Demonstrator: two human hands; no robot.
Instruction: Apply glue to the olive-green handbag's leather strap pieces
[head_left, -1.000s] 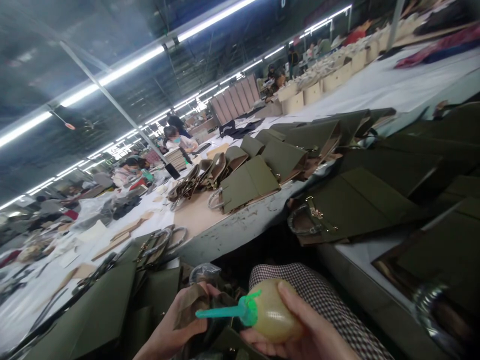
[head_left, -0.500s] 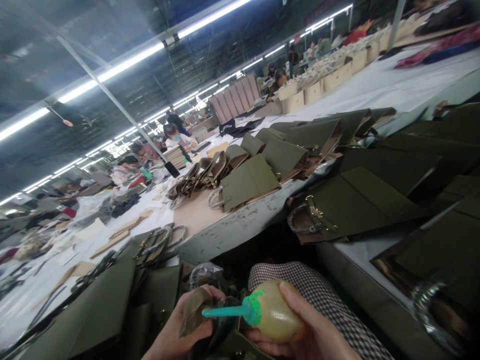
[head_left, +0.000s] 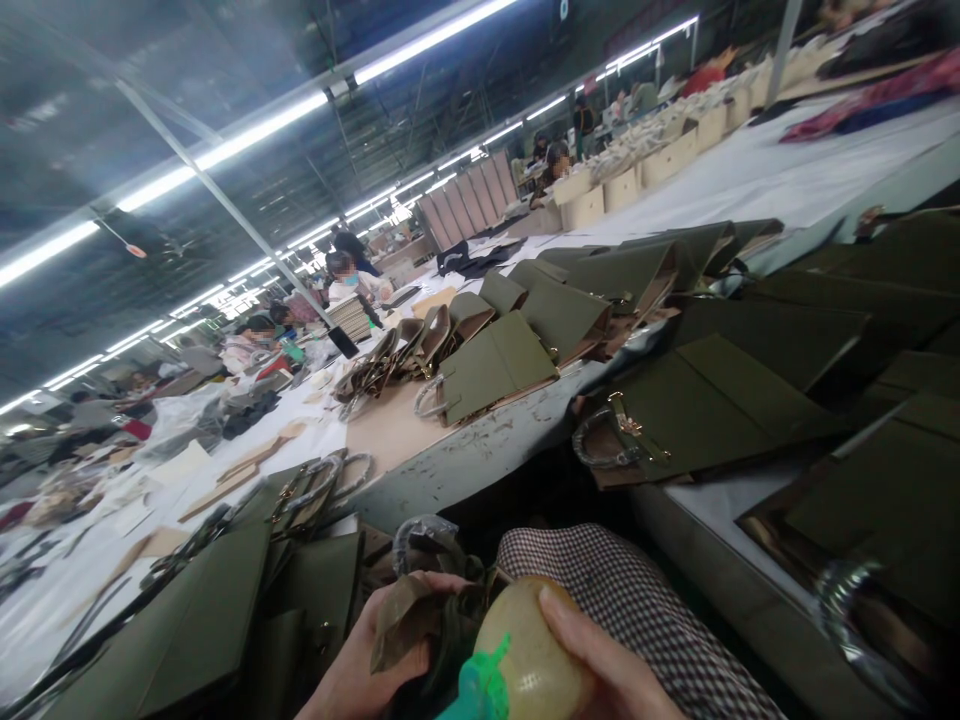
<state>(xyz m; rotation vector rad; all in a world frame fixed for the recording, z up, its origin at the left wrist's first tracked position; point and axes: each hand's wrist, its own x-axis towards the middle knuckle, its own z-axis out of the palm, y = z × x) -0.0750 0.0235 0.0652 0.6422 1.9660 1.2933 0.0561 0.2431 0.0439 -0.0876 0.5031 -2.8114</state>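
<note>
At the bottom edge, my right hand [head_left: 600, 670] grips a yellowish squeeze bottle [head_left: 529, 655] with a green nozzle [head_left: 480, 690] that points down and to the left, its tip cut off by the frame. Left of it, my left hand [head_left: 367, 665] holds a folded brown-olive piece of bag material [head_left: 409, 620], just beside the bottle. Behind both hands lies my knee in checked cloth [head_left: 600, 570].
Olive-green bag panels with metal handles cover the tables: a stack at the left [head_left: 195, 620], a row in the middle [head_left: 495, 360] and more at the right [head_left: 712, 400]. Other people [head_left: 349, 275] work at far tables. Cream bags [head_left: 637, 170] line the back.
The bottle has tipped: its nozzle pointed left and level before, and now points down-left out of frame. My left hand and the piece have moved slightly right, closer to the bottle.
</note>
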